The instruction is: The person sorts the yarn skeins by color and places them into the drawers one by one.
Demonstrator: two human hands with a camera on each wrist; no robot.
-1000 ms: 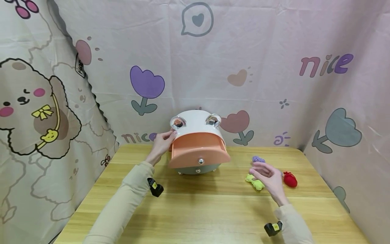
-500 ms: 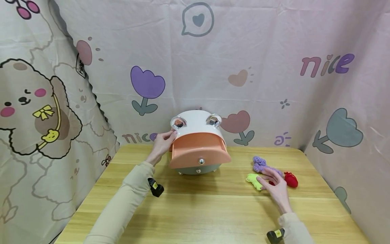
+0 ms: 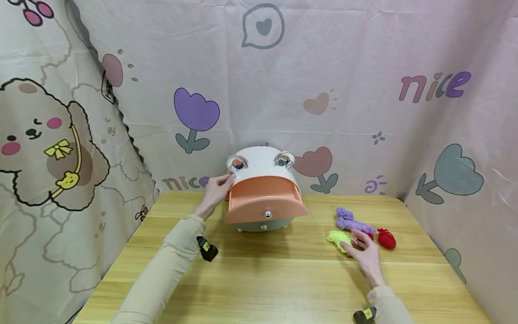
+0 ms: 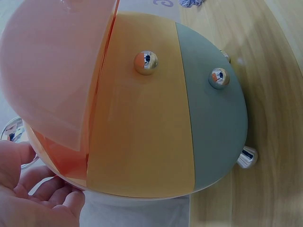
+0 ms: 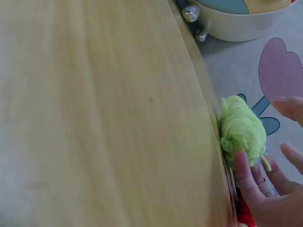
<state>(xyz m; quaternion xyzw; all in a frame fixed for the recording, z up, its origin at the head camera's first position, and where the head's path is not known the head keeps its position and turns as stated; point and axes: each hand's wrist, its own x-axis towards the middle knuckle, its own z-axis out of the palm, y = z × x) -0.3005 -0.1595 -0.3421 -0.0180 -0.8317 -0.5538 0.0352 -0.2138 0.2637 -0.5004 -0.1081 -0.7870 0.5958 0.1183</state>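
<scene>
A frog-shaped drawer box (image 3: 261, 157) with a white top and silver ring eyes stands at the back of the table. Its top orange drawer (image 3: 265, 209) is pulled out. My left hand (image 3: 215, 192) holds the box's left side, thumb beside the left eye; in the left wrist view its fingers (image 4: 52, 191) curve at the shell's edge. At the right, my right hand (image 3: 367, 256) is at a yellow-green yarn bundle (image 3: 339, 240), fingers spread. One fingertip overlaps the yarn's end in the right wrist view, where the bundle (image 5: 242, 127) shows in full.
A purple yarn bundle (image 3: 352, 222) lies just behind the right hand, and a red one (image 3: 386, 239) lies to its right. More red shows partly hidden behind the fingers. Below the orange drawer are a closed yellow drawer (image 4: 142, 123) and a grey-green one (image 4: 215, 113).
My right hand has come down and right, then slightly back left to the yellow-green yarn, uncovering the purple bundle. My left hand stays on the box.
</scene>
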